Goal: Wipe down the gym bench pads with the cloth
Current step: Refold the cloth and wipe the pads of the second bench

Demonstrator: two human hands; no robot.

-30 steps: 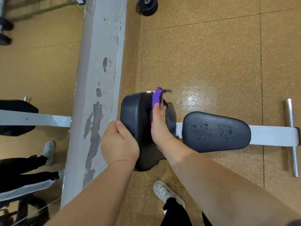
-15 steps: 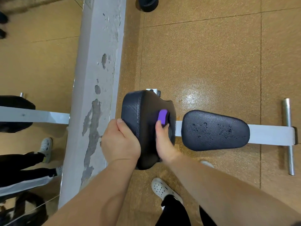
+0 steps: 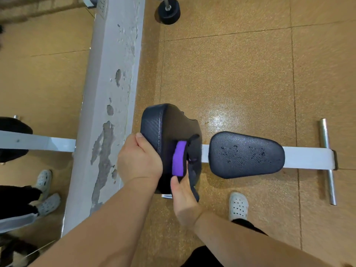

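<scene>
The upright black back pad (image 3: 154, 124) of the bench stands in the middle of the view. My left hand (image 3: 138, 158) grips its left edge. My right hand (image 3: 183, 197) presses a dark cloth with a purple band (image 3: 179, 158) against the pad's face, low on the pad; my fingers are hidden behind the cloth. To the right lies the flat black seat pad (image 3: 246, 155), with wet drops on its top. Both pads sit on a white bench frame (image 3: 308, 158).
A white peeling pillar (image 3: 111, 83) stands just left of the back pad, with a mirror beside it showing legs. A black dumbbell (image 3: 168, 10) lies on the floor at the top. A steel foot bar (image 3: 327, 160) ends the frame at right. My white shoe (image 3: 238, 205) stands below the seat.
My right hand has slid the cloth down the back pad's face, from its top edge to its lower part. My left hand has stayed on the pad's edge.
</scene>
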